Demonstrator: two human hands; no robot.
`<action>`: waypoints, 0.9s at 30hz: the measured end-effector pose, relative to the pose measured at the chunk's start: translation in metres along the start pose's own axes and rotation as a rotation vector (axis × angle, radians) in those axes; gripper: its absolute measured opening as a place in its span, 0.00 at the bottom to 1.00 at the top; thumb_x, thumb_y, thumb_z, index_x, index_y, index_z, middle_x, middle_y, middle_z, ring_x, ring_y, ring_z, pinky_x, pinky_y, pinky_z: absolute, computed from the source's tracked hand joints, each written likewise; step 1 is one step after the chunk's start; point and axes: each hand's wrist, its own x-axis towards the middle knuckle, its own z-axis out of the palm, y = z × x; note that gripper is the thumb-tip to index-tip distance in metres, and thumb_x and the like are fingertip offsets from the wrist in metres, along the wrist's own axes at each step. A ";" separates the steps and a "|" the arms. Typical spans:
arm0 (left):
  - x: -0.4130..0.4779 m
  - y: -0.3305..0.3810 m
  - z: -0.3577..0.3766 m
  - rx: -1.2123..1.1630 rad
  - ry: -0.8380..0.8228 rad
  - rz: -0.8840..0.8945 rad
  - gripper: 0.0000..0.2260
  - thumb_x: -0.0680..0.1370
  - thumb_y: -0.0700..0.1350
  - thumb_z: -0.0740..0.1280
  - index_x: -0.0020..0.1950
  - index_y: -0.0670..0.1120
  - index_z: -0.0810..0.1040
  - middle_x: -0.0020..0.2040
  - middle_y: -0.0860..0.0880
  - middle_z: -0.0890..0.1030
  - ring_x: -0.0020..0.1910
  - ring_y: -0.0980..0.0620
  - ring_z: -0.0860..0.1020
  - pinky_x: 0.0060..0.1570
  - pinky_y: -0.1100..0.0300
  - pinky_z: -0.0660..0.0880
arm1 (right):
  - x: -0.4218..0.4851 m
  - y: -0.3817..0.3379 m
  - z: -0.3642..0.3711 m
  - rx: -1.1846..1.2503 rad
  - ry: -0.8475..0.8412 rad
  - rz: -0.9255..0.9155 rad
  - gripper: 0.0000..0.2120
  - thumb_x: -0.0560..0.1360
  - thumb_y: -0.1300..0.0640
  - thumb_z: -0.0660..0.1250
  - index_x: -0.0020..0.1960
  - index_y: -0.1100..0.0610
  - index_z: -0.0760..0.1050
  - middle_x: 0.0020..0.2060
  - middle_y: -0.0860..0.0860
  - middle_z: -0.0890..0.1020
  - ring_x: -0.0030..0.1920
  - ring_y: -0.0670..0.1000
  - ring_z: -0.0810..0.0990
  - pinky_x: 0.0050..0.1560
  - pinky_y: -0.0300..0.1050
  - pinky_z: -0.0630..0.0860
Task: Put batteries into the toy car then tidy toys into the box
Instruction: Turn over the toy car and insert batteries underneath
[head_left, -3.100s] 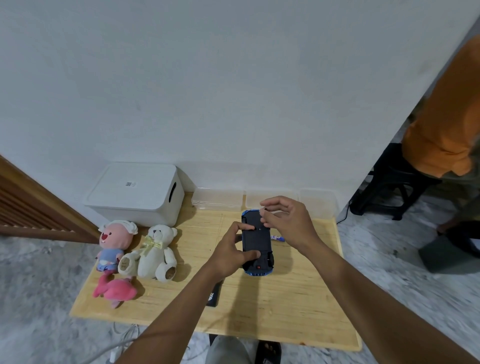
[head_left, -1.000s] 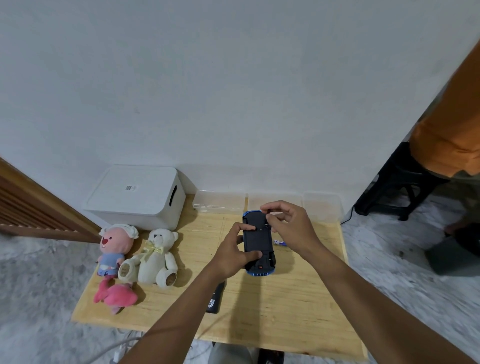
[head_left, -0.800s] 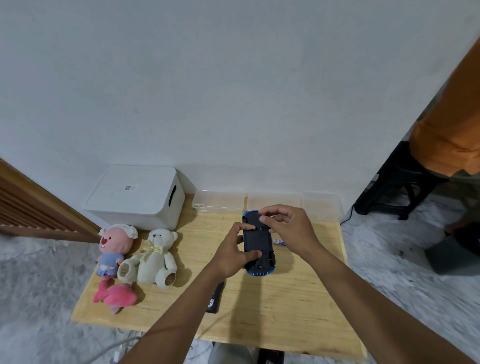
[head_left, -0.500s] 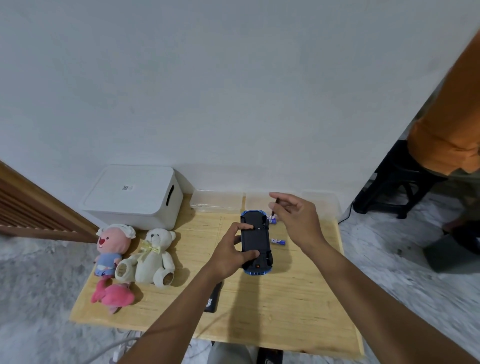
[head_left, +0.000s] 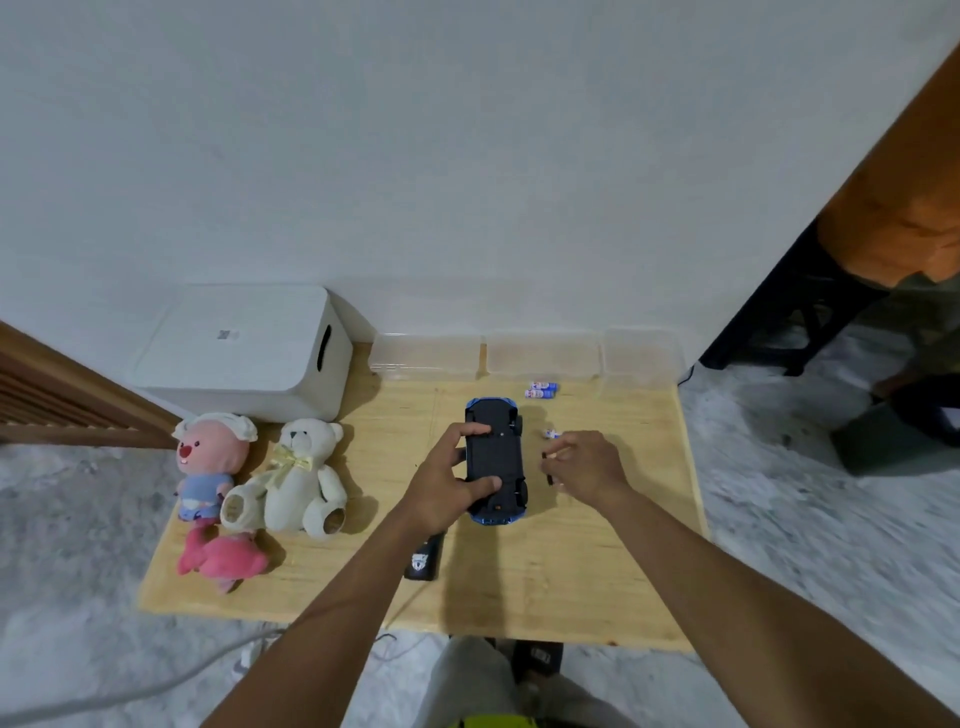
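The blue toy car (head_left: 495, 457) lies upside down on the wooden table (head_left: 571, 582), black underside up. My left hand (head_left: 447, 486) grips it from the left, fingers over the chassis. My right hand (head_left: 587, 467) hovers just right of the car and pinches a thin dark tool (head_left: 546, 470). Two blue-and-white batteries (head_left: 540, 389) lie near the far edge, a third battery (head_left: 551, 433) lies by my right fingers. The white lidded box (head_left: 244, 348) stands at the back left, shut.
A pink-faced doll (head_left: 208, 462), a white teddy bear (head_left: 298, 478) and a pink plush (head_left: 218, 558) sit at the table's left. A black flat object (head_left: 426, 558) lies under my left forearm. Clear plastic containers (head_left: 540, 353) line the wall. A person in orange (head_left: 904, 218) stands at right.
My right hand left the car's far end, lifted with the thin tool and moved right and nearer, beside the car. My left hand kept its grip on the car.
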 end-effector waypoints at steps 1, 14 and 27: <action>0.000 -0.003 -0.002 -0.003 -0.007 -0.001 0.26 0.76 0.34 0.75 0.68 0.55 0.73 0.63 0.42 0.79 0.61 0.41 0.81 0.51 0.46 0.84 | 0.002 0.004 0.007 -0.057 -0.006 0.003 0.05 0.70 0.60 0.78 0.45 0.55 0.84 0.44 0.55 0.85 0.43 0.54 0.85 0.47 0.53 0.84; 0.001 -0.030 -0.025 0.001 -0.071 -0.009 0.28 0.76 0.35 0.76 0.67 0.60 0.73 0.63 0.45 0.81 0.52 0.51 0.85 0.48 0.55 0.84 | 0.000 0.038 0.046 -0.146 0.071 -0.024 0.09 0.71 0.59 0.77 0.46 0.49 0.79 0.33 0.45 0.80 0.39 0.51 0.82 0.41 0.42 0.78; 0.013 -0.001 -0.037 -0.031 -0.108 0.010 0.27 0.77 0.33 0.74 0.69 0.56 0.72 0.63 0.41 0.79 0.56 0.48 0.84 0.46 0.56 0.83 | -0.036 -0.028 0.013 -0.295 0.111 -0.588 0.22 0.70 0.41 0.75 0.62 0.36 0.74 0.52 0.35 0.73 0.46 0.39 0.76 0.48 0.39 0.75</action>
